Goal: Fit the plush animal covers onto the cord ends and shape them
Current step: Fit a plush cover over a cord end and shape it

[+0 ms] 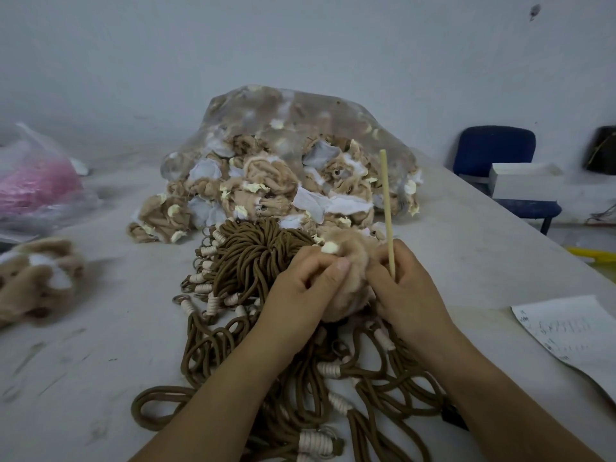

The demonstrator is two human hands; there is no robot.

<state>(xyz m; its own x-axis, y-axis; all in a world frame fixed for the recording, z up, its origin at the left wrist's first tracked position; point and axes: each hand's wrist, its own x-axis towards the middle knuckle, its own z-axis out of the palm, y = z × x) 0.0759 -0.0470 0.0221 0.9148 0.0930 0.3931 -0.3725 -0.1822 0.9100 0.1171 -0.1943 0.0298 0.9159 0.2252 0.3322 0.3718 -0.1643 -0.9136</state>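
Plush cover, fuzzy tan, is pinched by left hand and right hand, which grips a wooden stick.

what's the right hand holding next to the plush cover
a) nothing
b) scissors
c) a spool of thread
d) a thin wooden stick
d: the right hand grips a thin wooden stick that points up and away from the person, right beside the tan plush cover, which the left hand pinches from the other side.
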